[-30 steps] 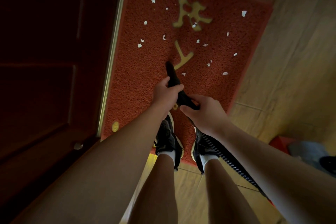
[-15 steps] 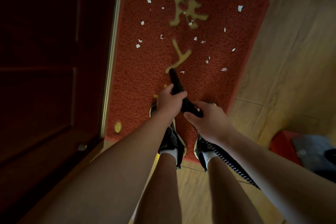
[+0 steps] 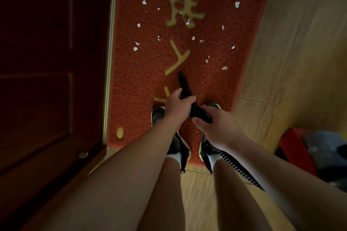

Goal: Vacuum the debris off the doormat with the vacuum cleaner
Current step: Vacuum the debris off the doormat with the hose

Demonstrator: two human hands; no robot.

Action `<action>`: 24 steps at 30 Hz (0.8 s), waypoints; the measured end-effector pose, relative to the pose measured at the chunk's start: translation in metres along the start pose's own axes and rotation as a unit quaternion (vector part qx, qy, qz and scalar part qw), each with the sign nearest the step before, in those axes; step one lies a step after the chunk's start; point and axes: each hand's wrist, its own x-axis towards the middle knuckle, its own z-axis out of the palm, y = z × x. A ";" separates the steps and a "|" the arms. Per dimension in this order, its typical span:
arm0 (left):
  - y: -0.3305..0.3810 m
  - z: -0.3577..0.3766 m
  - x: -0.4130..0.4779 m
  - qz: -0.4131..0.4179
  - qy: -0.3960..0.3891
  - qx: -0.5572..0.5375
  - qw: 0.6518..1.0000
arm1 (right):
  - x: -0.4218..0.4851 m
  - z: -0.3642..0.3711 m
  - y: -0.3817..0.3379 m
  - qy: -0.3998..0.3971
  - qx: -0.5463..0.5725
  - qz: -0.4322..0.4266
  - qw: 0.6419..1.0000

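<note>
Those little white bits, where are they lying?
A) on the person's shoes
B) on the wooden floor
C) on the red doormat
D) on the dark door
C: the white scraps are scattered over the red doormat, all beyond the tip of the black vacuum nozzle.

The red doormat (image 3: 135,88) carries large yellow Chinese characters in one column, seen upside down from here. The farthest character (image 3: 185,12) is blurred and cannot be read. The middle character (image 3: 177,58) has two strokes, like 人 or 入 turned over; which one, I cannot tell. The nearest character (image 3: 163,97) is partly hidden by the left hand (image 3: 178,107). A round yellow emblem (image 3: 120,133) near the mat's corner is too small to read.
</note>
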 end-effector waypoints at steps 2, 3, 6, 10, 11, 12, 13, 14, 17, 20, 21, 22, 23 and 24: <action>0.000 0.005 0.001 -0.001 -0.001 -0.002 1.000 | -0.001 -0.002 0.003 0.010 0.001 -0.001 1.000; 0.001 0.007 0.000 -0.001 0.000 -0.003 1.000 | -0.001 -0.003 0.004 0.015 -0.001 0.001 1.000; 0.003 0.014 0.000 0.003 -0.004 0.000 1.000 | -0.002 -0.005 0.008 0.025 0.003 0.010 1.000; 0.007 0.022 -0.002 0.005 -0.012 0.005 1.000 | -0.005 -0.009 0.013 0.026 0.022 0.021 0.999; 0.008 0.023 -0.003 0.008 -0.015 0.007 1.000 | -0.006 -0.010 0.014 0.028 0.025 0.021 0.999; 0.009 0.025 -0.003 0.012 -0.016 0.014 1.000 | -0.007 -0.011 0.015 0.030 0.026 0.022 0.999; 0.009 0.027 -0.003 0.013 -0.017 0.020 1.000 | -0.008 -0.012 0.016 0.032 0.029 0.023 0.999; 0.009 0.029 -0.003 0.013 -0.020 0.024 0.999 | -0.009 -0.012 0.017 0.034 0.032 0.025 0.999; 0.009 0.036 -0.004 0.018 -0.028 0.041 0.999 | -0.014 -0.014 0.021 0.041 0.046 0.034 0.998; 0.008 0.044 -0.003 0.022 -0.040 0.054 0.997 | -0.018 -0.017 0.026 0.053 0.063 0.039 0.996; 0.008 0.046 -0.003 0.022 -0.043 0.061 0.997 | -0.019 -0.018 0.028 0.055 0.066 0.041 0.995; 0.010 0.048 -0.004 0.020 -0.044 0.066 0.997 | -0.019 -0.019 0.030 0.056 0.069 0.043 0.995; 0.011 0.051 -0.005 0.022 -0.049 0.067 0.996 | -0.020 -0.020 0.032 0.057 0.074 0.043 0.995; 0.013 0.053 -0.006 0.026 -0.054 0.066 0.996 | -0.021 -0.022 0.034 0.059 0.079 0.043 0.994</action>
